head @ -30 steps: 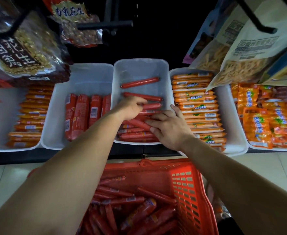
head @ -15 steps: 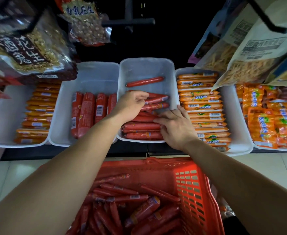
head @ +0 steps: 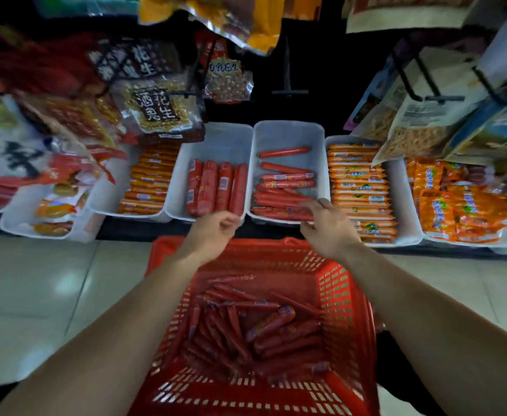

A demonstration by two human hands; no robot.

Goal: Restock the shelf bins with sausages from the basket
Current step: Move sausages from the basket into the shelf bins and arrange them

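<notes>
A red plastic basket (head: 343,298) sits on the floor below me, holding several thin red sausages (head: 255,328). Straight ahead a white shelf bin (head: 288,132) holds a loose row of the same thin red sausages (head: 285,184). My left hand (head: 213,232) hovers empty over the basket's far rim, fingers loosely curled. My right hand (head: 325,225) is just in front of that bin's front edge, fingers spread, holding nothing.
To the left another white bin (head: 216,139) holds thick red sausages (head: 216,187). Bins of orange sausage packs (head: 357,187) flank both sides. Snack bags (head: 159,112) hang from hooks above the bins. Pale floor tiles surround the basket.
Both hands have pulled back out of the middle bin toward the basket, leaving the sausages lying in it. The camera has tilted back, showing more of the shelf and basket.
</notes>
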